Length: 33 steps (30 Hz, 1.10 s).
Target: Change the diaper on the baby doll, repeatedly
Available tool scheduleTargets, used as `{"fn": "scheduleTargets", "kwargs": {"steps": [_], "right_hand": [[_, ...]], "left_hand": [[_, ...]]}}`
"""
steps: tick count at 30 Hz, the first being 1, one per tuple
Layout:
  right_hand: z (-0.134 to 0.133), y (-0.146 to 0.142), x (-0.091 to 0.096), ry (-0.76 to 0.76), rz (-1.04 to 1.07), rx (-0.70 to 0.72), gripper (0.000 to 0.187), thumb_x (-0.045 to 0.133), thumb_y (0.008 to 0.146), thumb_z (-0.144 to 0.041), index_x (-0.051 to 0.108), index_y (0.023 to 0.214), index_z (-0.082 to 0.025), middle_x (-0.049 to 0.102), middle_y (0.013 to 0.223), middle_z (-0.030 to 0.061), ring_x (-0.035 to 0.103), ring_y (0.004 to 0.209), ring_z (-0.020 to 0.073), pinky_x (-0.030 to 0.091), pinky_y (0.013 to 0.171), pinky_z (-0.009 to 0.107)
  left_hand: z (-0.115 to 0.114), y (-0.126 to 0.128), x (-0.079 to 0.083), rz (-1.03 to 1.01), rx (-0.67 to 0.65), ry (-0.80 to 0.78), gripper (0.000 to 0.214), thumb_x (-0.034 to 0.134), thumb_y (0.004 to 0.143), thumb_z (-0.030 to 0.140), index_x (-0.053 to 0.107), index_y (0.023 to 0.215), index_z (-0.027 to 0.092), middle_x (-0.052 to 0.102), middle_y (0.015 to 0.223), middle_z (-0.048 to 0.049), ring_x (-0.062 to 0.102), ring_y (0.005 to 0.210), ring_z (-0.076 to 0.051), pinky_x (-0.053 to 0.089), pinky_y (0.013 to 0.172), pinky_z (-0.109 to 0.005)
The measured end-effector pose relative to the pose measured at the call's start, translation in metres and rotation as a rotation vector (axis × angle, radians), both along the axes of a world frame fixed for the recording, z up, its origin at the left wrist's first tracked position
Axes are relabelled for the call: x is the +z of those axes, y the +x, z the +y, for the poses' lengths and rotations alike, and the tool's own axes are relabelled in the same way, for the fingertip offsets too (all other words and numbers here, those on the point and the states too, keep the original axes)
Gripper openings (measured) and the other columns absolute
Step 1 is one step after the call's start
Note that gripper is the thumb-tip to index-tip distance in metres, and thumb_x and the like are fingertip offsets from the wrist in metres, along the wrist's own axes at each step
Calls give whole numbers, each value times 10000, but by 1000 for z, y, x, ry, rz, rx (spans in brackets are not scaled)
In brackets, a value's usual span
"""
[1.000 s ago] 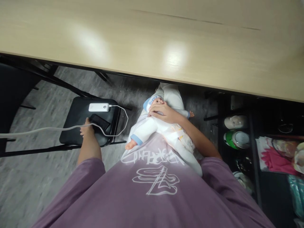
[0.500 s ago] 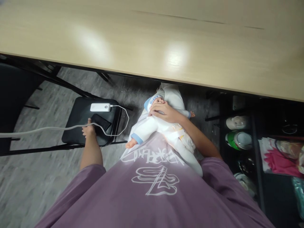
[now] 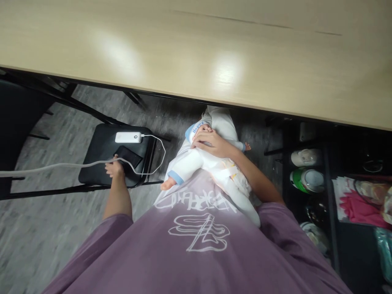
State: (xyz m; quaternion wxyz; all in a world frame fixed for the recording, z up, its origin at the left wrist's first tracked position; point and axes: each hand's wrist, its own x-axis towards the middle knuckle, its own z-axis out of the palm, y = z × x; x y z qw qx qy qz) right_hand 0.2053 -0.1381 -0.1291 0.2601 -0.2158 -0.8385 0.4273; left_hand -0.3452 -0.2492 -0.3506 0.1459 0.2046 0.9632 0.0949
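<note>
Doll point(image 3: 187, 162), held against the torso below the counter point(image 3: 196, 53) edge, is clasped at the chest by the right hand point(image 3: 211, 143); it looks light and soft-clothed, best gripped round the trunk, while the left hand point(image 3: 114, 168) touches the phone point(image 3: 130, 154) on the chair point(image 3: 98, 151), grip indeterminate.

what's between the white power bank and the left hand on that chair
A dark phone lies flat on the chair seat, and a white cable crosses by the left hand; head view.

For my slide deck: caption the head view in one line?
Right hand cradles a white-suited baby doll; left hand touches a black phone on a black chair seat.
</note>
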Motion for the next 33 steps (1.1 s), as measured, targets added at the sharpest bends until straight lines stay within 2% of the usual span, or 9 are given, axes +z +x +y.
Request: {"fn": "scheduleTargets", "kwargs": {"steps": [3,6,12,21,26,31,33], "right_hand": [[0,-1,0,-7,-6,0,359,530,1183,-406,828,1072,-238,844,1139,60,712,1178,263,459,1142,430],[0,-1,1,-14,-29,-3,357,529,1181,-411,826,1077,-243,850,1146,58,710,1195,267,452,1162,446],[1,-2,1,-12,-22,-5,335,550,1167,-403,836,1070,-258,853,1119,47,704,1178,277,451,1169,476],[3,-3,-3,0,49,20,318,554,1169,-361,837,1072,-254,851,1087,36,719,1107,254,456,1144,461],[3,-2,-4,-6,18,5,334,549,1171,-392,838,1072,-258,857,1094,41,718,1138,266,444,1166,473],[1,-3,0,-2,2,-7,350,536,1175,-395,833,1059,-251,855,1108,52,709,1170,273,454,1154,469],[0,-3,2,-12,-5,-7,342,542,1173,-385,830,1056,-245,853,1112,56,715,1164,269,461,1145,462]], "left_hand": [[0,3,0,42,206,13,549,708,1104,492,620,1553,189,617,1591,-161,644,1426,-345,572,1187,-608],[2,3,1,37,277,40,527,708,1106,489,638,1530,184,637,1567,-155,655,1409,-335,579,1179,-596],[5,1,4,27,308,58,460,746,1090,436,676,1465,178,683,1485,-139,709,1302,-299,635,1099,-539],[3,10,2,60,277,44,479,748,1087,442,670,1481,181,664,1522,-144,689,1346,-314,615,1132,-565],[6,10,6,64,318,12,475,742,1093,436,665,1485,179,672,1505,-143,702,1318,-304,629,1110,-549],[16,10,11,5,344,-20,562,731,1090,474,613,1569,205,589,1625,-155,618,1452,-354,547,1210,-625],[20,11,11,-10,360,-22,634,688,1091,566,569,1595,200,538,1668,-169,544,1527,-384,474,1264,-658]]}}
